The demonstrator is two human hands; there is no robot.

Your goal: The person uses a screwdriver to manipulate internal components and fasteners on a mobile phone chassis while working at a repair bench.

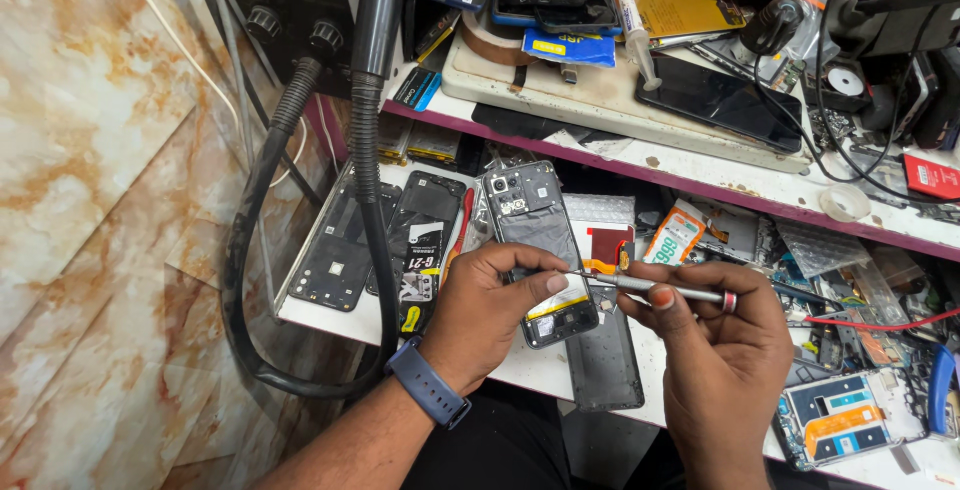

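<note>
Cluttered bench [330, 322]: 2 hands, 1 opened phone [535, 250], seemingly 1 screwdriver [650, 288].

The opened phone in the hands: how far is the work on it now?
Done: the back cover is off the opened phone, so its battery and boards show. In hand: the left hand holds it while the right hand sets a precision screwdriver near its lower part. Left: the phone is not yet closed.
</note>
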